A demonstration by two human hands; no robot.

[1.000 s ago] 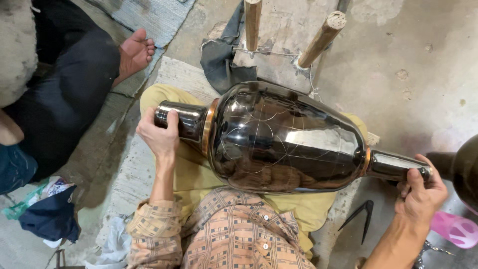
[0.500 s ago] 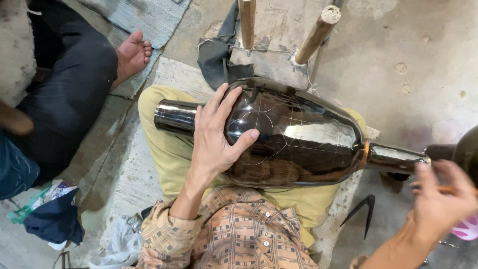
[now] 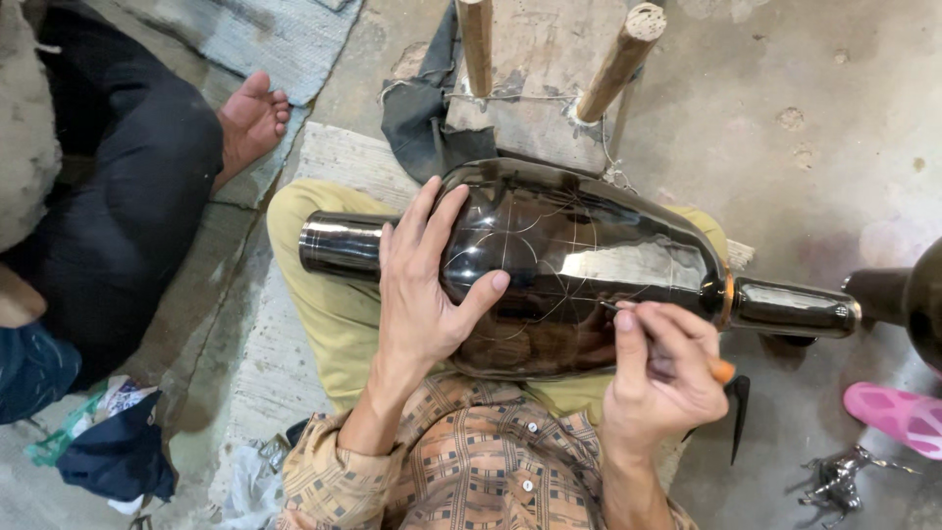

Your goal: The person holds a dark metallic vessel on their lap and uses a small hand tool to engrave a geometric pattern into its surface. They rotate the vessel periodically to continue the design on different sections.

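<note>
The left hand, earlier gripping the dark vase's neck at nine o'clock, now lies flat on its body, while the right hand leaves the three o'clock end and presses a tool against it.

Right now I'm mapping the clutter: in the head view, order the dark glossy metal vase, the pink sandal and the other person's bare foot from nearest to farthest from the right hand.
Measured from the right hand:
1. Dark glossy metal vase, across the lap, right by the fingers.
2. Pink sandal, on the floor at the right edge.
3. Other person's bare foot, far upper left.
</note>
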